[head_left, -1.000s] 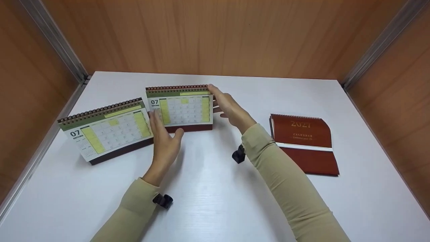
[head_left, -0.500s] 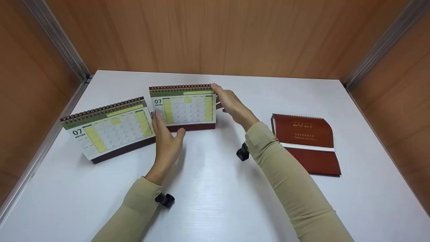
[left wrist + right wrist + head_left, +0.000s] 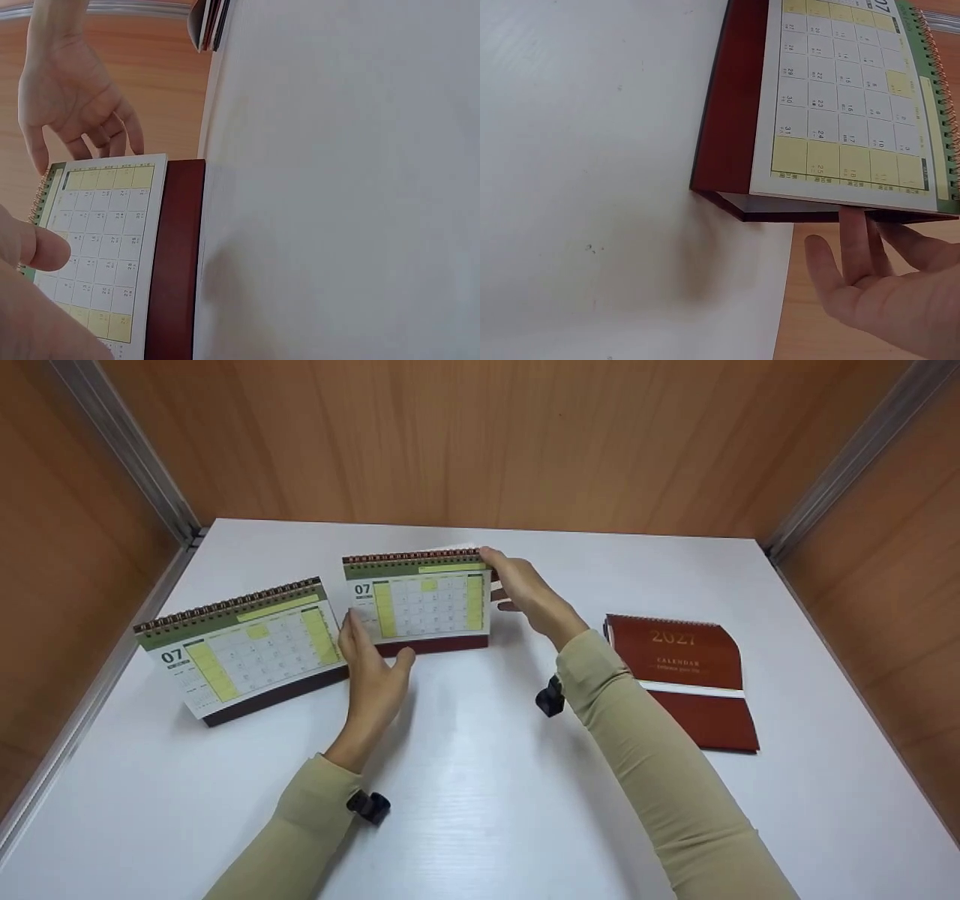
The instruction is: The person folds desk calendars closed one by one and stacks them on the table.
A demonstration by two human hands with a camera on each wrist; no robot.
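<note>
A desk calendar with a dark red base point(image 3: 424, 600) stands upright on the white table, its July page facing forward. My left hand point(image 3: 371, 671) is at its lower left edge, fingers extended and thumb apart. My right hand point(image 3: 532, 592) is at its right side, thumb by the top spiral corner. In the right wrist view, the loosely bent right fingers point(image 3: 853, 247) meet the calendar's side edge. A second desk calendar point(image 3: 240, 652) with a dark base stands angled just left of my left hand, also showing July.
A closed red 2027 calendar point(image 3: 675, 660) lies on the right of the white table point(image 3: 465, 810), partly behind my right sleeve. Wooden panels point(image 3: 525, 442) enclose the table at the back and both sides.
The red-based calendar has shifted slightly right together with my right hand, widening the gap to the left calendar. My left hand has barely moved. A pale edge now shows behind the spiral.
</note>
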